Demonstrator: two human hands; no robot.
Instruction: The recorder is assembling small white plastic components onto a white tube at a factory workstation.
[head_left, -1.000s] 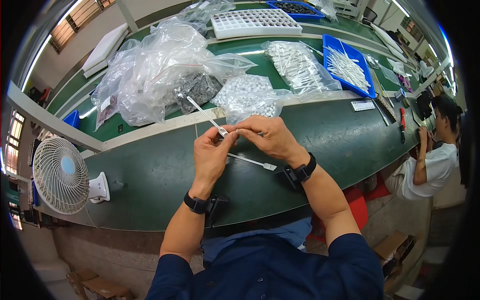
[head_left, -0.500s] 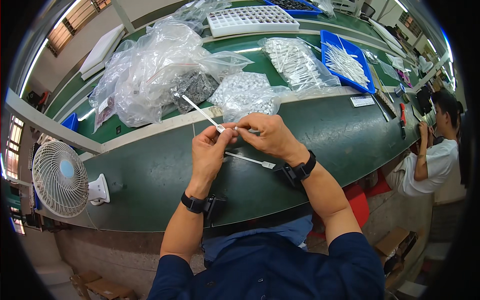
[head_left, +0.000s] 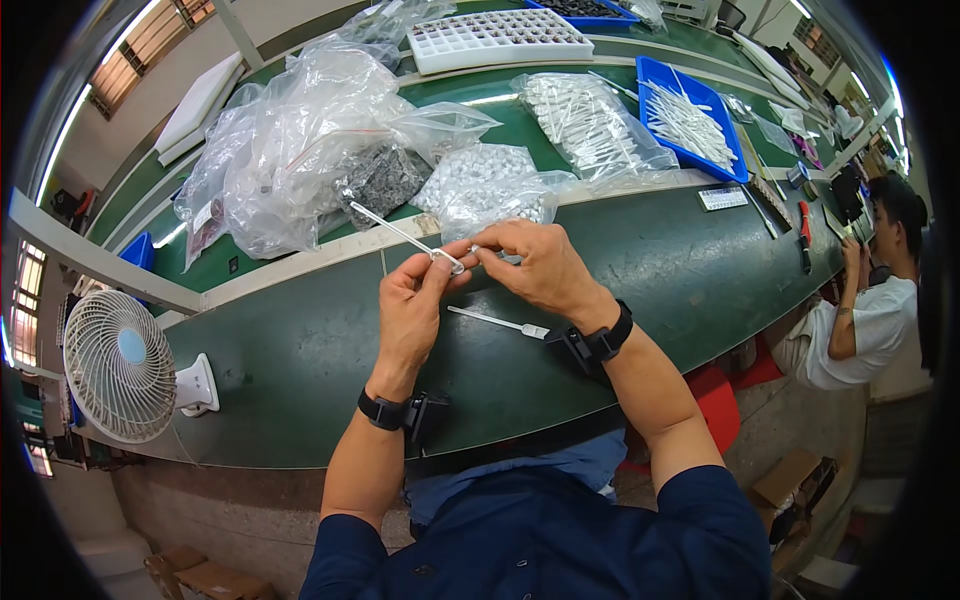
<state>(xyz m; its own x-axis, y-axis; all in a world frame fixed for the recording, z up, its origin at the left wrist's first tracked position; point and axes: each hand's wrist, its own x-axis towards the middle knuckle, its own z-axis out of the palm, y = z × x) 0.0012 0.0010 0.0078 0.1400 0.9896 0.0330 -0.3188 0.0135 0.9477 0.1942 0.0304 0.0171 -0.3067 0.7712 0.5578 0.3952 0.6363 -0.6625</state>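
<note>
— Fingertips of both hands meet over the bench: the left hand pinches the near end of a thin white stick, and the right hand closes thumb and forefinger on a tiny white piece at that same end.

— So both grips are shut on something. What could slip?

— The small piece, I'd judge. It is almost hidden between the fingertips, so a slightly skewed push could pop it out onto the dark green surface, or bend the stick, which juts up and away to the left with nothing supporting its far end.

— And the stick's free end?

— It points toward the big clear plastic bags; a swing of the wrist could snag it there.

— How do the arms sit?

— Both forearms come up from the lower edge, wrists raised off the surface and angled toward each other, each wearing a black wristband. A second white stick with a fitted tip lies flat just under the right hand. A small white fan stands well apart at the left.
</note>
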